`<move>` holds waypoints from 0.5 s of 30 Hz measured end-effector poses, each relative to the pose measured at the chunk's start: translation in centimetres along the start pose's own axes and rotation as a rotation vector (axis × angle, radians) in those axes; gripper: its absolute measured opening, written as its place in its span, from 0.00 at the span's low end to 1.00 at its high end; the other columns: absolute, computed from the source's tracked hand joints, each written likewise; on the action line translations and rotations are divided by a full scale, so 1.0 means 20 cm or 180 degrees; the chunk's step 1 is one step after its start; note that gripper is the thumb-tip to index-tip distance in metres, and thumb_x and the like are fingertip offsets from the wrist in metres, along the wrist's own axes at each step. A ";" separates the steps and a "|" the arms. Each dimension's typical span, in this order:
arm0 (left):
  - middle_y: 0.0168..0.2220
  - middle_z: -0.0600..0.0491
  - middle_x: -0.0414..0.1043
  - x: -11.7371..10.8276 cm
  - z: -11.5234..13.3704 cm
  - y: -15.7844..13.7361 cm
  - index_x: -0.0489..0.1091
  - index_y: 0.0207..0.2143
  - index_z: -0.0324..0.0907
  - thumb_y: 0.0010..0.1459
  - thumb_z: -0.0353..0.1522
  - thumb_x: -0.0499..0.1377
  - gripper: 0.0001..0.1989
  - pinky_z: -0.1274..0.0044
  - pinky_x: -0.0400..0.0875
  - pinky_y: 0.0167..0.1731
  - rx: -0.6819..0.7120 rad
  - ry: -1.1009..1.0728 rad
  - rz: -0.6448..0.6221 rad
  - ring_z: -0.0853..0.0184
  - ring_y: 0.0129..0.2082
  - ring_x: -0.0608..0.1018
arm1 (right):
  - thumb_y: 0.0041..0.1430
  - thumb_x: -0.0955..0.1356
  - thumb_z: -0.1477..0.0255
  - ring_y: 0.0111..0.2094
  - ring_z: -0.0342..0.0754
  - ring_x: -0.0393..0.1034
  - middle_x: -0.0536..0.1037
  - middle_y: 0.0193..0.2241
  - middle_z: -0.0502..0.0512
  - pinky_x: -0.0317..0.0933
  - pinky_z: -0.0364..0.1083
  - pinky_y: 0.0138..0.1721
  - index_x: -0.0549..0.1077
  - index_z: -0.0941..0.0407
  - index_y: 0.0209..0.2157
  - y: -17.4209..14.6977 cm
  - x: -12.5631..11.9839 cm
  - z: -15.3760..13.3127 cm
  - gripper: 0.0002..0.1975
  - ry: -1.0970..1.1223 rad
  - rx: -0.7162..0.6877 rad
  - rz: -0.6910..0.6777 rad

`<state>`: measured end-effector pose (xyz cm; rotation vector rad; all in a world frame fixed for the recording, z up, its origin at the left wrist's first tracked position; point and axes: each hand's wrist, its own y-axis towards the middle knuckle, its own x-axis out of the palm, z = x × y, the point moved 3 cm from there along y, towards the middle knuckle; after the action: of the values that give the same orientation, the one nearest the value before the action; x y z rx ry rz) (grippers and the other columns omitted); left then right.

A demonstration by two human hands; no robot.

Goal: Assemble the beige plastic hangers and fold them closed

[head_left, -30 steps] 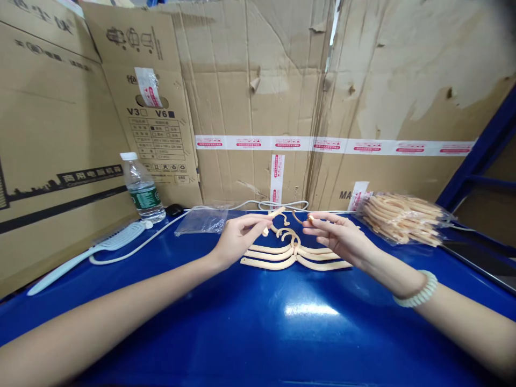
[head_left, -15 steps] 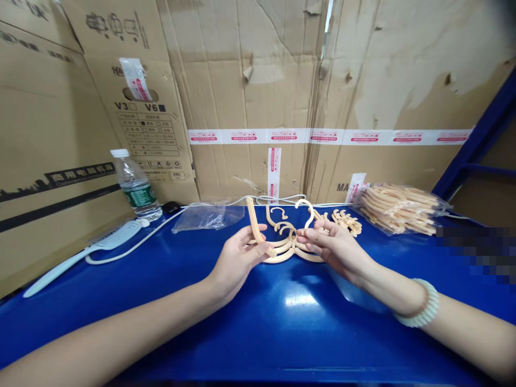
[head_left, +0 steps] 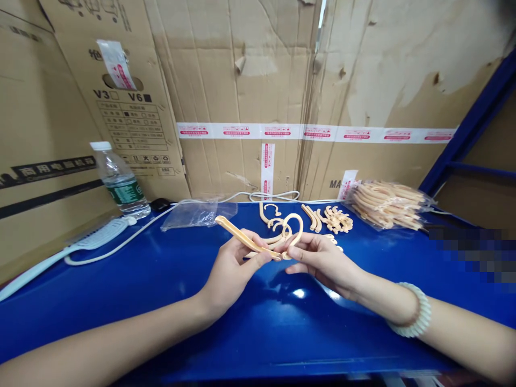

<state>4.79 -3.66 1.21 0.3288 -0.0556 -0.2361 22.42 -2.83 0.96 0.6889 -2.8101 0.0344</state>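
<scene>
My left hand (head_left: 237, 269) pinches a beige plastic hanger arm (head_left: 237, 234), which slants up to the left. Between the thumb and fingers of my right hand (head_left: 322, 258) is a beige hanger hook (head_left: 296, 226), its curve pointing up. The inner ends of the two pieces are close together above the table; I cannot tell whether they touch. Behind them, partly hidden by my hands, lie joined hanger pieces (head_left: 276, 236) and a loose hook (head_left: 274, 208).
Several hooks (head_left: 338, 219) lie heaped beside loose hanger arms (head_left: 310, 217). A bag of beige pieces (head_left: 389, 204) is at the right back. Leftward are a plastic bag (head_left: 193, 214), a water bottle (head_left: 121, 183), a hairbrush (head_left: 97, 236) and a white cable (head_left: 157, 215). Cardboard (head_left: 242, 91) stands behind the blue table (head_left: 258, 333).
The hanger arm has tipped from steep to a flatter slant. My right hand has brought the hook leftward and down, close to the arm's end. The view has shifted slightly.
</scene>
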 end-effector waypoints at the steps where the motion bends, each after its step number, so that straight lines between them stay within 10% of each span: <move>1: 0.33 0.55 0.77 0.00 0.00 0.00 0.67 0.31 0.44 0.54 0.31 0.65 0.08 0.70 0.75 0.44 0.0041 0.0092 0.0020 0.61 0.39 0.82 | 0.49 0.77 0.65 0.40 0.48 0.77 0.81 0.38 0.55 0.74 0.40 0.36 0.78 0.57 0.34 0.00 0.00 0.00 0.13 0.0020 0.0031 -0.0013; 15: 0.36 0.55 0.72 0.02 0.01 -0.06 0.70 0.30 0.43 0.55 0.31 0.64 0.05 0.76 0.77 0.38 0.0378 0.0336 -0.0034 0.64 0.39 0.80 | 0.47 0.78 0.65 0.29 0.44 0.78 0.81 0.27 0.52 0.73 0.41 0.34 0.75 0.59 0.31 -0.02 0.03 0.01 0.15 -0.0242 -0.0161 0.0015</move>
<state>4.98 -4.87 0.95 0.4594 0.0366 -0.2261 22.07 -3.38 0.86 0.6857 -2.8741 -0.0629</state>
